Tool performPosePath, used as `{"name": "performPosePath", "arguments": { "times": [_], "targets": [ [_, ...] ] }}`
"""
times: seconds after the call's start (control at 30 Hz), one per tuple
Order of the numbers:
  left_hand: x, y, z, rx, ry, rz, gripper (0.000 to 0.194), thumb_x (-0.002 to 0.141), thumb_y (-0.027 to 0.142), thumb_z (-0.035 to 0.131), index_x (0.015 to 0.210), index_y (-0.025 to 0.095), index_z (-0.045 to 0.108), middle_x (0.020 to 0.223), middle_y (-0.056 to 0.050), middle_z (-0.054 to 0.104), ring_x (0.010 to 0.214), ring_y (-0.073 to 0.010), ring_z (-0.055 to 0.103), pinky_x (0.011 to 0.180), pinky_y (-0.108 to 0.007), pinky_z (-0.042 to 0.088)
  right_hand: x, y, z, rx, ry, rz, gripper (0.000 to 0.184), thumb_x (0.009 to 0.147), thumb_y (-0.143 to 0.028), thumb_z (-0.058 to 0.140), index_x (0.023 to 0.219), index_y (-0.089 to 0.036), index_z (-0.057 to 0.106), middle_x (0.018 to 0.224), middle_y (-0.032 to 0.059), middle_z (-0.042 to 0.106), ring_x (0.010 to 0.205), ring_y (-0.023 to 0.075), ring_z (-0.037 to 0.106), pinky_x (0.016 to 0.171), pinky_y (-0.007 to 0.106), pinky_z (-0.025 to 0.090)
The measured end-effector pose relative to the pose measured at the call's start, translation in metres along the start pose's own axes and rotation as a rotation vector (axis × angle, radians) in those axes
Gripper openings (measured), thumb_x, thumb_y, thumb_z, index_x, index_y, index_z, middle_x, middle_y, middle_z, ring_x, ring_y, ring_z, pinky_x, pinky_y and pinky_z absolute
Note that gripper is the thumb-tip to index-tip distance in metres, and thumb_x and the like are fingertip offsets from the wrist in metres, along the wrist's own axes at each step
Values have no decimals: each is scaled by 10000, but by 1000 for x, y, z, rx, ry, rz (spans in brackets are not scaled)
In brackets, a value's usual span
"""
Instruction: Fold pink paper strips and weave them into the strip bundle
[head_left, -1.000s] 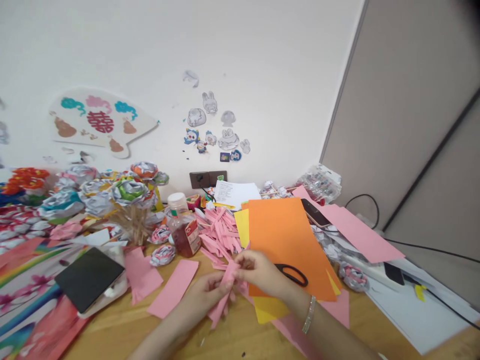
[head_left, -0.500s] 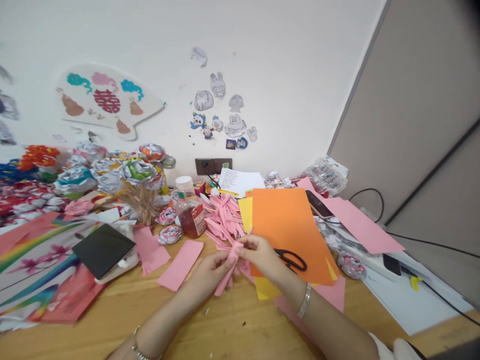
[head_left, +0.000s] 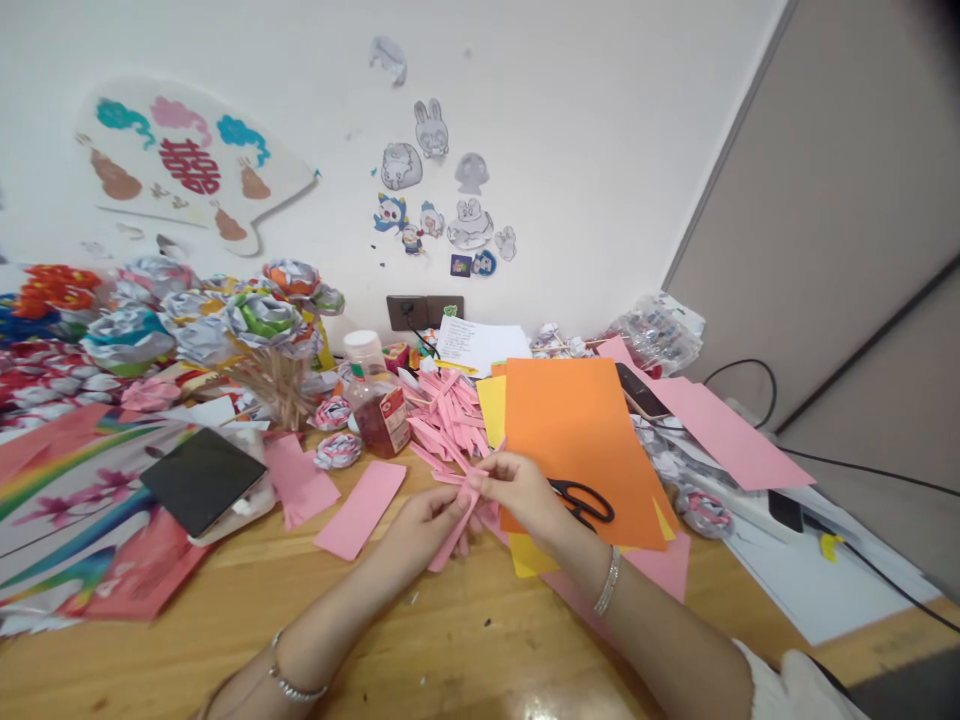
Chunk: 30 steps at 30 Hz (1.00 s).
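Between my two hands is a narrow folded pink paper strip (head_left: 454, 540), pinched near its upper end and slanting down to the left. My left hand (head_left: 431, 522) closes its thumb and fingers on the strip from the left. From the right, my right hand (head_left: 517, 487) pinches the same piece, its fingertips meeting the left ones. Just behind lies a heap of folded pink paper strips (head_left: 448, 410). A flat pink paper rectangle (head_left: 361, 508) rests left of my left hand. Black-handled scissors (head_left: 585, 503) lie beside my right wrist, partly hidden by it.
Orange paper sheets (head_left: 566, 420) lie at right over yellow and pink ones. A bottle of red liquid (head_left: 379, 415) stands behind the pink rectangle. Paper flowers on sticks (head_left: 262, 325) stand back left. A black tablet-like slab (head_left: 202, 480) lies left, a phone (head_left: 641, 390) right.
The camera view has tilted slightly, so the wall and table things sit higher in the picture. Both hands stay on the pink strip, with only a small shift of the fingers.
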<state>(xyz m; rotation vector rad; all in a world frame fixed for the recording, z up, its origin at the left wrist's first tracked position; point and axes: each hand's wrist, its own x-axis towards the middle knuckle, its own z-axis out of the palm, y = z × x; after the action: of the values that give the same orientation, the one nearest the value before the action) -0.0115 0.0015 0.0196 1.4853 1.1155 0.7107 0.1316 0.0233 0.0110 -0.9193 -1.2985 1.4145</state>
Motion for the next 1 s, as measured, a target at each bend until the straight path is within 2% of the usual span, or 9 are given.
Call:
{"name": "performPosePath", "arguments": {
  "times": [0.17,0.43,0.67,0.83,1.0],
  "targets": [
    [0,-2,1,16,0,-13,375,756,475,419,666,142,564,496,11,577,426,-92,503,405,-177,351,-2,-3,1,-3,12,-1,190,594,-285,665,660,-125,587,594,-15,550,542,85,482,533,216,373],
    [-4,6,4,-11,11,-35,355,764,456,428,652,147,563,439,25,574,371,-79,471,376,-169,328,-1,-6,-1,30,25,51,240,546,-329,697,631,-124,605,558,-15,565,509,87,491,530,233,390],
    [-4,4,2,-61,-72,-31,327,759,443,454,684,148,572,455,25,605,327,-72,468,372,-177,346,-1,-7,-2,15,31,30,208,550,-300,694,587,-121,595,525,-23,552,477,75,464,497,222,360],
    [-2,-3,1,-124,-120,36,265,743,389,517,717,131,573,523,1,630,437,-102,555,470,-198,415,-2,-9,-1,4,6,32,204,553,-289,692,599,-117,592,522,-26,544,468,69,453,475,213,340],
    [-1,-5,0,-161,-152,4,280,732,402,528,721,125,566,554,-14,631,468,-119,566,461,-211,423,-3,-8,-1,-18,-1,9,180,571,-268,679,606,-117,588,555,-23,551,496,67,461,495,207,346]
  ]
}}
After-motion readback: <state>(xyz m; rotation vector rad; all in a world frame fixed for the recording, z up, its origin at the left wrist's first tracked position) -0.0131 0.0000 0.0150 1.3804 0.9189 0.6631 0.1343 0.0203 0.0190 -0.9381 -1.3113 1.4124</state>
